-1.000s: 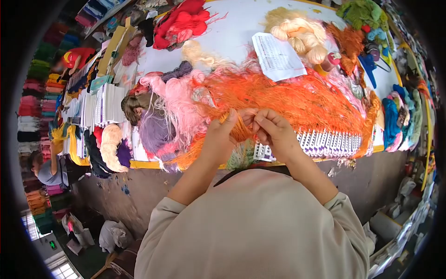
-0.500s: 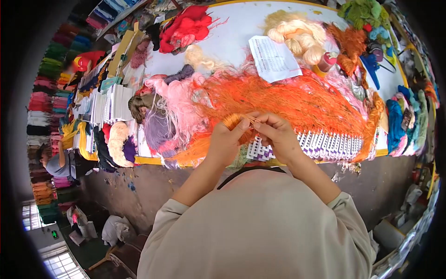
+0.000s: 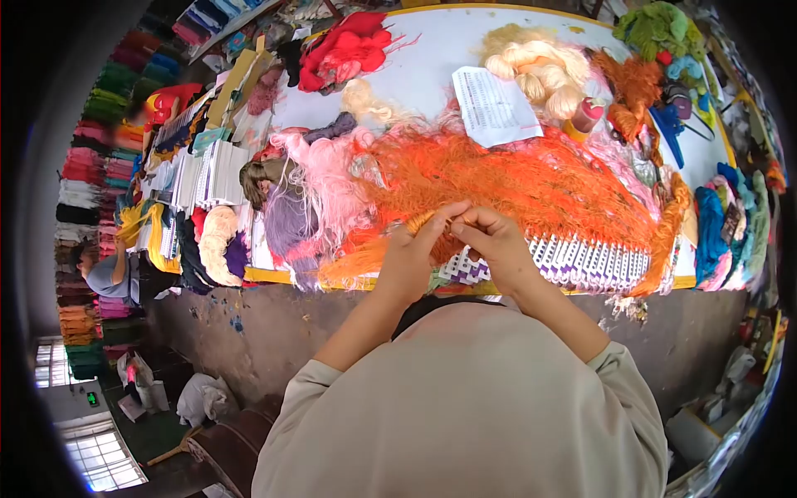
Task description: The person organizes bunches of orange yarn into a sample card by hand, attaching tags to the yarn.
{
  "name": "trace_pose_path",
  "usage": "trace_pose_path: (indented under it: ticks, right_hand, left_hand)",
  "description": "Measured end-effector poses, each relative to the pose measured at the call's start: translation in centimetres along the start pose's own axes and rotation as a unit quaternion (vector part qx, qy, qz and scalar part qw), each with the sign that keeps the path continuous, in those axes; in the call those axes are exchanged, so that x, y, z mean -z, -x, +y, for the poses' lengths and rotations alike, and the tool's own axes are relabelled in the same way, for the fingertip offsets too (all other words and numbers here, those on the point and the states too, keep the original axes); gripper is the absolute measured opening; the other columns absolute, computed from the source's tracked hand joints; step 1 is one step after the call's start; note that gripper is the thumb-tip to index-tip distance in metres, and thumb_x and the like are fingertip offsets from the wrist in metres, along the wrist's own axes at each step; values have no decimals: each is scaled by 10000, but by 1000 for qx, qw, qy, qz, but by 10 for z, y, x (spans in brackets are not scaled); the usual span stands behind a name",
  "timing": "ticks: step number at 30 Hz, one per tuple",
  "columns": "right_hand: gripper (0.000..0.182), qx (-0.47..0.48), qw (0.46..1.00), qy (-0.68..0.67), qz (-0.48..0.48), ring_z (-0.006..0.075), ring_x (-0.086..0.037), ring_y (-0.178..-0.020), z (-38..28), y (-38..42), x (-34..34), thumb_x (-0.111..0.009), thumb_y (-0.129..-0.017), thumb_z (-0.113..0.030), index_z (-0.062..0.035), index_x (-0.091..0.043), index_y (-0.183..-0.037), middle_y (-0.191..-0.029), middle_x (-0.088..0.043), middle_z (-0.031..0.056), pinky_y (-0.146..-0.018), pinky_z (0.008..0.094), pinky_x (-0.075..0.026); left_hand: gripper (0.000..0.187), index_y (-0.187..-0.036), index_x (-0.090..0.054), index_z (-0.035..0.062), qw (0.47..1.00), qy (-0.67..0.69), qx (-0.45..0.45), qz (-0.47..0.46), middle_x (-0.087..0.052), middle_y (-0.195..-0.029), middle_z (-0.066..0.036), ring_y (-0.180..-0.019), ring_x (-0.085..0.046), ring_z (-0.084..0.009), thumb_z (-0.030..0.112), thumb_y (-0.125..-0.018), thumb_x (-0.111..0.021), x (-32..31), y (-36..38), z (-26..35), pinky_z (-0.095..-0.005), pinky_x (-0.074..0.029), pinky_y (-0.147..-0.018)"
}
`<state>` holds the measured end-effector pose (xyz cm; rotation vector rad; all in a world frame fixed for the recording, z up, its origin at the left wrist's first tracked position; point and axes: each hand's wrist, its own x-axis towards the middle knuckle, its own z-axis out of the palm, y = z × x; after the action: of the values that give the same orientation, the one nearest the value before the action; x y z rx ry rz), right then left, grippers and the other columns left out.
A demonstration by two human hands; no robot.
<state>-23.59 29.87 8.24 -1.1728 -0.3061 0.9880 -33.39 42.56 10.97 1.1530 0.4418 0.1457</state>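
Near the table's front edge, my left hand (image 3: 413, 253) is closed on orange thread (image 3: 422, 221), a small bundle of which shows beside its fingers. My right hand (image 3: 496, 242) is pinched close beside it, fingertips nearly touching the left ones, on the same thread. Behind both hands spreads a large heap of loose orange thread (image 3: 515, 183). White punched cards (image 3: 589, 264) with purple marks line the front edge to the right of my right hand, with orange strands on them.
Pink yarn (image 3: 336, 178) and purple yarn (image 3: 288, 220) lie to the left. Farther back are a printed sheet (image 3: 496, 108), a thread cone (image 3: 584, 119), cream skeins (image 3: 544, 73) and red yarn (image 3: 344, 51). Another person (image 3: 108, 270) is at far left.
The view has shifted slightly, so the table contents appear a little to the right. My fingertips have drawn nearer each other, and the strands stretched between them no longer show clearly.
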Motion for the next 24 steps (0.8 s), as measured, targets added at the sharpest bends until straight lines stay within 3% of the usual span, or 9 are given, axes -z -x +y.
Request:
trace_pose_path:
  ticks: [6, 7, 10, 14, 16, 17, 18, 21, 24]
  right_hand:
    - [47, -2, 998, -48, 28, 19, -503, -676, 0, -8, -32, -663, -895, -128, -84, -677, -899, -1038, -682, -15, -554, 195, -391]
    - [78, -5, 998, -55, 31, 30, -524, -709, -1, -8, -40, -656, -906, -167, -91, -659, -925, -892, -657, -27, -569, 197, -396]
    - [106, -42, 985, -168, 12, 42, -522, -650, 5, -17, -56, -628, -926, -184, -83, -618, -955, -857, -654, -3, -560, 194, -394]
    - [93, -20, 998, -61, 12, 51, -495, -606, 21, -31, -91, -589, -948, -176, -85, -604, -938, -831, -639, -2, -556, 206, -402]
    - [113, 28, 999, 31, 30, 34, -493, -663, 25, -30, -120, -645, -920, -171, -73, -648, -976, -827, -620, -43, -574, 199, -394]
    - [122, 64, 994, 81, 30, 26, -489, -680, 29, -32, -130, -666, -907, -165, -71, -663, -985, -829, -615, -55, -577, 198, -391]
    - [114, 58, 994, 80, 36, 20, -481, -681, 38, -36, -135, -691, -887, -147, -73, -680, -973, -825, -613, -61, -584, 199, -393]
    - [101, 48, 996, 43, 62, 22, -489, -674, 41, -40, -157, -684, -891, -150, -75, -678, -958, -815, -615, -61, -588, 201, -400]
    - [70, 54, 995, 22, 80, 22, -492, -663, 51, -44, -169, -672, -893, -136, -79, -675, -933, -803, -614, -58, -586, 204, -401]
  left_hand:
    - [355, -1173, -590, -26, 997, 78, -20, -13, -629, -1165, -129, -1065, -609, -199, 259, -1028, -435, 34, 3, 4, -365, -498, -926]
    - [355, -1173, -590, -26, 997, 77, -18, -19, -629, -1165, -129, -1065, -609, -199, 259, -1028, -435, 43, 4, 6, -365, -498, -926]
    - [417, -1181, -586, -34, 1000, 4, -23, 2, -628, -1167, -138, -1097, -604, -220, 314, -1036, -408, 73, 5, 16, -380, -480, -964]
    - [569, -1243, -564, -36, 989, 141, 9, -51, -610, -1197, -118, -1085, -583, -188, 437, -1045, -318, 109, 18, 39, -351, -452, -982]
    - [558, -1290, -548, -13, 991, 57, 50, -111, -591, -1247, -115, -1125, -568, -177, 440, -1040, -341, 133, 21, 43, -335, -474, -973]
    - [507, -1310, -546, 14, 991, -5, -37, -131, -595, -1250, -99, -1059, -598, -157, 402, -1041, -362, 137, 19, 43, -302, -533, -880]
    - [507, -1310, -546, 14, 990, -4, -35, -135, -595, -1250, -99, -1059, -598, -157, 402, -1041, -362, 144, 21, 47, -302, -533, -880]
    - [478, -1318, -484, -78, 986, 53, 70, -139, -526, -1333, -170, -1205, -536, -252, 296, -1030, -413, 166, 25, 57, -398, -438, -1028]
    - [386, -1290, -565, 34, 984, -46, -25, -169, -625, -1184, -103, -994, -630, -168, 264, -1034, -389, 184, 21, 56, -302, -542, -858]
